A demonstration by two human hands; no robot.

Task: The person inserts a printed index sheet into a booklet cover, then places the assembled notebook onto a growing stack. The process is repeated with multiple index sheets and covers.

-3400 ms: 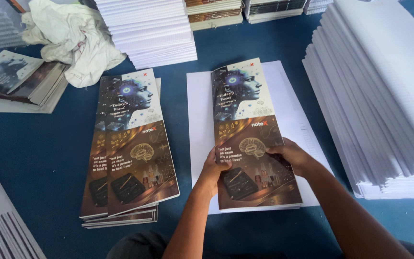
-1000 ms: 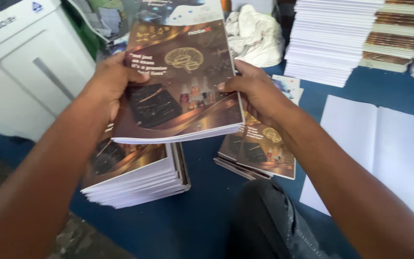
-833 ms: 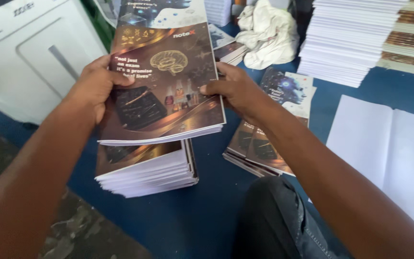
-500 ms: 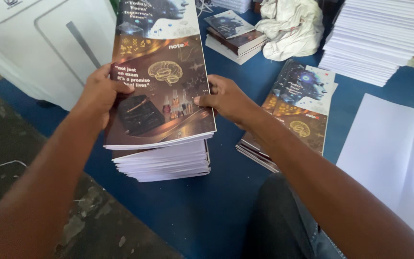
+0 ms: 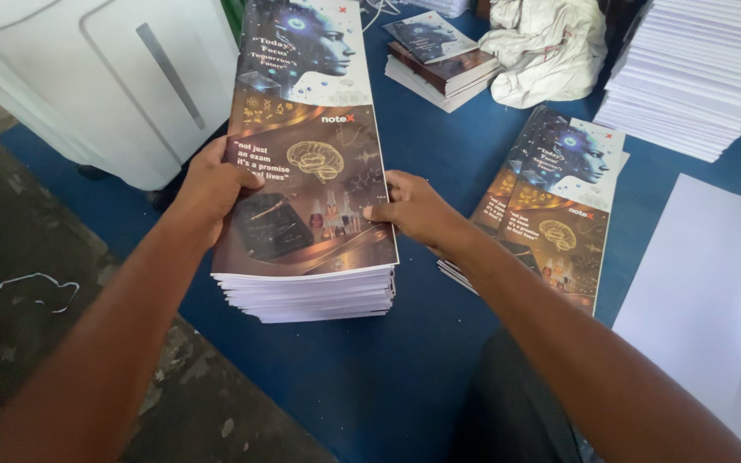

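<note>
The left hand (image 5: 212, 184) is clamped on the left long edge of a tall stack of printed booklets (image 5: 306, 193), thumb on the glossy top cover and fingers tucked down the side. The right hand (image 5: 413, 210) presses the opposite long edge, fingertips spread on the cover near its lower right corner. The stack sits left of centre in the frame, on a blue-covered bench (image 5: 370, 377).

Judging by its depth, the stack is likely heavy and, being loose, will shear if taken from one side. The covers look slick, so a top-only hold would slide the upper copies. The safest purchase seems to be both long edges low down, squeezing inward, or fingers under the bottom copy.

At far left the bench ends: its edge runs diagonally from upper left to bottom centre, with bare grey floor (image 5: 36, 283) beyond, so the stack stands close to a drop. A white machine housing (image 5: 105, 77) fills the upper left corner, just behind the stack. Open blue surface lies below the stack. Right of centre, near the right forearm, lies a thinner pile of matching booklets (image 5: 551, 206). Upper centre holds a small pile of books (image 5: 439, 60) and a crumpled white cloth (image 5: 551, 47). At upper right are stacked white sheets (image 5: 696, 73), and at lower right a flat white sheet (image 5: 705, 291); room there is scant.
</note>
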